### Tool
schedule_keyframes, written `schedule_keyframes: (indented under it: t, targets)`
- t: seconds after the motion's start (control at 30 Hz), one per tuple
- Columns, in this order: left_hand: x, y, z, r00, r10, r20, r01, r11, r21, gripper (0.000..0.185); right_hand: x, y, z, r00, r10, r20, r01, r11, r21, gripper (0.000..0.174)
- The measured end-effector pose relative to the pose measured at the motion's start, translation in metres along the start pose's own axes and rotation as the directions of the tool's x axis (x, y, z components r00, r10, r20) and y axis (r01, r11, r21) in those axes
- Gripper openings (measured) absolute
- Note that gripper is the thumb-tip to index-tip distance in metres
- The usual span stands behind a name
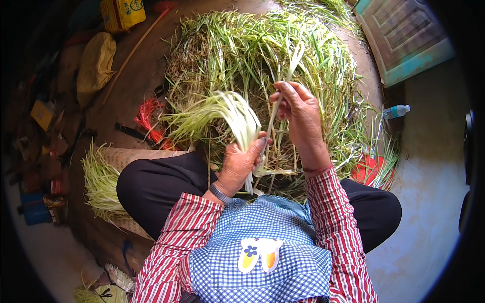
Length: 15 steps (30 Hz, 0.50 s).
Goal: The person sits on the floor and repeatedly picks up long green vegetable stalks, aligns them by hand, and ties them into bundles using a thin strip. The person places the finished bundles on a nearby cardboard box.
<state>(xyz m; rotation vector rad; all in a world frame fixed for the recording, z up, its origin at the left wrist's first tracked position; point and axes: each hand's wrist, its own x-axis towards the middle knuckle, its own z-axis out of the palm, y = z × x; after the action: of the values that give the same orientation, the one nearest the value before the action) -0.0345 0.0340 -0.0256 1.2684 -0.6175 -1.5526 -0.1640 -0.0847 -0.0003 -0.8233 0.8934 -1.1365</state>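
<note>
My left hand (239, 161) grips a bunch of pale, long-leaved green stalks (237, 115), perhaps blanched garlic greens. Their leafy ends droop to the left, and the white ends stick out below the fist. In my right hand (301, 110), a single pale stalk (273, 113) is pinched between thumb and fingers. Its leaf points up and away, while its lower end reaches down beside my left thumb. A dry, peeled-looking strip (278, 172) hangs out near that lower end. Beyond both hands spreads a large heap of untrimmed stalks (265, 41), with brown matted roots along its left side.
Left of my knee, tidy pale stalks (100, 181) lie on a woven sheet (132, 155). Red plastic strands (147, 117) and a black strap-like item (132, 133) are nearby. A long stick (132, 57) lies farther left. To the right are a bottle (396, 111) and a panelled door (409, 38).
</note>
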Motion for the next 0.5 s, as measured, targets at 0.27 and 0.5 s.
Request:
schedule_keyframes:
  t: [0.27, 0.5]
  targets:
    - [0.007, 0.014, -0.009, 1.0, -0.017, 0.017, 0.016, 0.999, 0.041, 0.02, -0.029, 0.022, -0.016, 0.96, 0.125, 0.252, -0.066, 0.971, -0.23, 0.037]
    - [0.01, 0.029, -0.021, 0.996, 0.065, -0.055, -0.069, 0.995, -0.077, 0.017, -0.114, 0.055, -0.024, 0.793, 0.318, 0.519, 0.278, 0.571, -0.773, 0.024]
